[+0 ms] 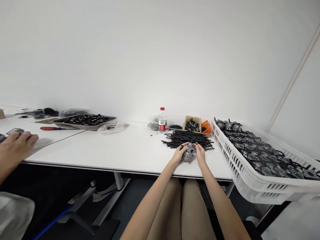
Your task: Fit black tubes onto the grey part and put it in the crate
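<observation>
Carburetor [188,154], just one, is grasped between the wearer's two hands [178,154], near one red-capped bottle [162,124].

Here I sit in what looks like an assembly workshop: white worktops [120,150], black tubes [178,138] heaped right of centre, a crate [252,186] crammed with metal parts [263,156] at right, a tray [91,127] of small pieces and a co-worker's hand [18,146] at left.

Plain khaki-tan trousers [172,206], matte cloth; both forearms [152,206] bare, slender; left hand [178,154], right hand [200,155] bare.
</observation>
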